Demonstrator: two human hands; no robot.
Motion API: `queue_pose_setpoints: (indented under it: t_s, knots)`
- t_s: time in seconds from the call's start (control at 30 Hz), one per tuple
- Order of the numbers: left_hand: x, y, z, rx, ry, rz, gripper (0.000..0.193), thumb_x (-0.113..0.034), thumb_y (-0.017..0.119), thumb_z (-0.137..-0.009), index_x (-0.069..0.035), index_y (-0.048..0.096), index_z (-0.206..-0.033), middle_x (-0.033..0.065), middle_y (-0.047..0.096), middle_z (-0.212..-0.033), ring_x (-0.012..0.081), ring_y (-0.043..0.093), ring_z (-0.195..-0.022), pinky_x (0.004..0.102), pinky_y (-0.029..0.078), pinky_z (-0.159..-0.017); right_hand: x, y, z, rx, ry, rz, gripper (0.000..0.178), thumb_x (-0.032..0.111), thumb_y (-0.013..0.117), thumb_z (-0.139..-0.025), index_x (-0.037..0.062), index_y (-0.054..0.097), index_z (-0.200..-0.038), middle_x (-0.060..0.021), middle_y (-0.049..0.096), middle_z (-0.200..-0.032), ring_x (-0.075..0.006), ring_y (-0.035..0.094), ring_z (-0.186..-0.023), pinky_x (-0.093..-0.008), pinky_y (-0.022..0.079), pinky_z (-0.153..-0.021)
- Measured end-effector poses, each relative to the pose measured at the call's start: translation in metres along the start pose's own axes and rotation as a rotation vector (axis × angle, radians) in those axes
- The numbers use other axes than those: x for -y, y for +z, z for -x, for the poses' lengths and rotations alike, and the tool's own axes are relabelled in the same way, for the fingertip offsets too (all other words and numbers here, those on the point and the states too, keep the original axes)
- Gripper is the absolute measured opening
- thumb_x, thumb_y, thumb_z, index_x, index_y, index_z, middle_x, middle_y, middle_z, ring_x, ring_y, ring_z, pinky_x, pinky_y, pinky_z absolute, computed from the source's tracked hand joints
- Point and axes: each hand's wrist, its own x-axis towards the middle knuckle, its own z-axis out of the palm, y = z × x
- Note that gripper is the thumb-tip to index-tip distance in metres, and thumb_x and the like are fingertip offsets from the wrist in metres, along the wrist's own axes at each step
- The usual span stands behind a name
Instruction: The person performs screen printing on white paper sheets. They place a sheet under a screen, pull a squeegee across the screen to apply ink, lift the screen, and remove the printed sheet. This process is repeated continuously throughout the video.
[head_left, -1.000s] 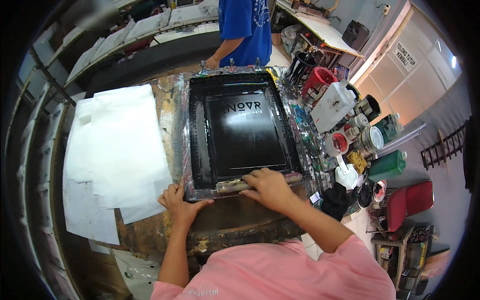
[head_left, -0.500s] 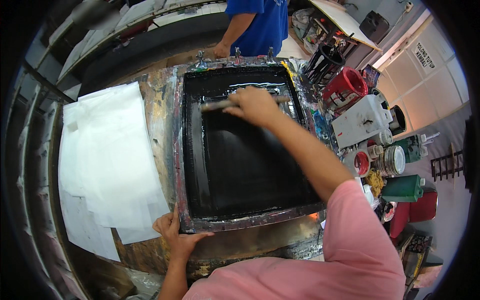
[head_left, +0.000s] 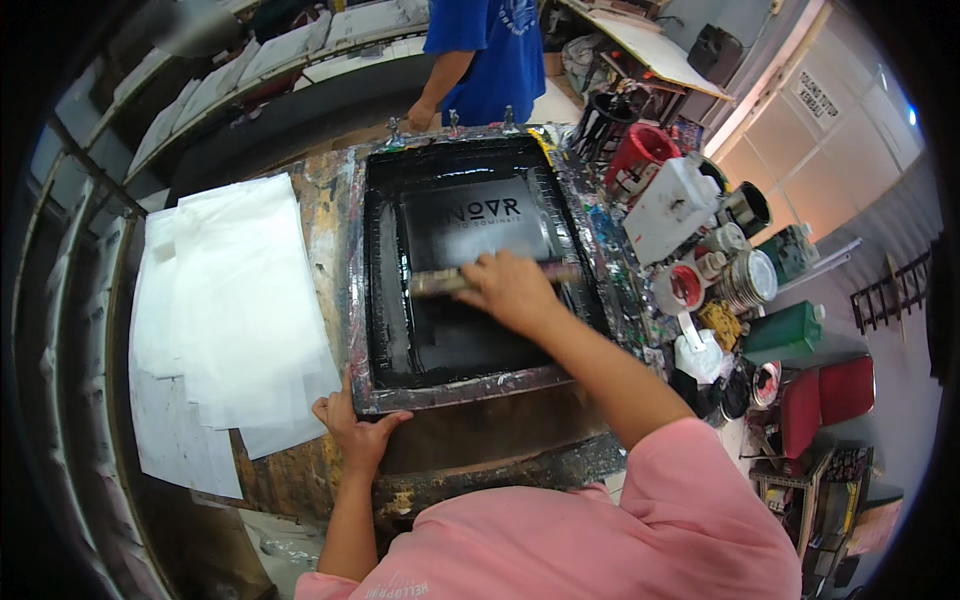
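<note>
My right hand (head_left: 508, 290) is closed on the long handle of a squeegee (head_left: 437, 283), which lies across a screen-printing frame (head_left: 480, 392). The squeegee stands about mid-mesh, blurred by motion. Beyond it, pale lettering in a dark, ink-wet mesh (head_left: 480, 190) shows; thick black ink lines the mesh's sides. At the frame's near left corner my left hand (head_left: 358, 428) grips the wood, thumb along the front edge and index finger up the side. What lies under the screen is hidden.
White sheets (head_left: 250, 290) are stacked left of the frame on a stained table (head_left: 320, 215). Metal clamps (head_left: 454, 122) hold its far edge. Ink pots, a red bucket (head_left: 643, 150) and a white jerrycan (head_left: 672, 210) crowd the right. A person in blue (head_left: 490, 60) stands beyond.
My right hand has pulled the squeegee nearer, from the far part of the mesh to its middle, uncovering lettering behind it. My left hand stays at the corner. The view has shifted slightly.
</note>
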Motion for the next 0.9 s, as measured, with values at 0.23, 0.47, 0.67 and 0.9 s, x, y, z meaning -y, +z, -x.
queue_pose_setpoints:
  t_s: [0.23, 0.47, 0.67, 0.9]
  knots:
    - [-0.052, -0.012, -0.027, -0.128, -0.176, 0.490, 0.110, -0.051, 0.101, -0.069, 0.001, 0.057, -0.155, 0.0130, 0.068, -0.125, 0.0283, 0.055, -0.115, 0.0429, 0.044, -0.108, 0.069, -0.116, 0.060, -0.025, -0.022, -0.094, 0.040, 0.045, 0.072, -0.097, 0.0073, 0.066, -0.110, -0.0105, 0.069, -0.096, -0.0337, 0.068, -0.092, -0.0493, 0.057, -0.087]
    - [-0.091, -0.041, -0.169, -0.478, 0.231, 0.857, 0.091, -0.047, 0.071, -0.107, 0.000, 0.027, -0.171, 0.0101, 0.062, -0.128, 0.0193, 0.059, -0.112, 0.0357, 0.047, -0.105, 0.049, -0.220, -0.067, -0.453, -0.065, 0.172, 0.038, 0.042, 0.067, -0.097, 0.0053, 0.073, -0.094, -0.0125, 0.071, -0.081, -0.0319, 0.069, -0.082, -0.0496, 0.045, -0.094]
    - [-0.027, 0.093, -0.268, -0.045, 0.002, 0.501, 0.028, -0.017, 0.072, -0.107, 0.000, 0.067, -0.128, 0.0165, 0.068, -0.127, 0.0221, 0.071, -0.098, 0.0340, 0.057, -0.083, 0.032, -0.244, -0.117, -0.523, -0.060, 0.149, 0.040, 0.041, 0.064, -0.097, 0.0046, 0.070, -0.083, -0.0161, 0.067, -0.074, -0.0382, 0.067, -0.075, -0.0490, 0.044, -0.078]
    - [0.016, 0.184, -0.334, -0.106, 0.424, -0.024, 0.018, -0.018, 0.075, -0.102, -0.002, 0.079, -0.107, 0.0220, 0.072, -0.117, 0.0358, 0.073, -0.095, 0.0439, 0.058, -0.077, 0.012, -0.257, -0.147, -0.664, -0.188, 0.113, 0.044, 0.042, 0.063, -0.097, 0.0030, 0.067, -0.076, -0.0168, 0.065, -0.070, -0.0381, 0.062, -0.067, -0.0501, 0.047, -0.077]
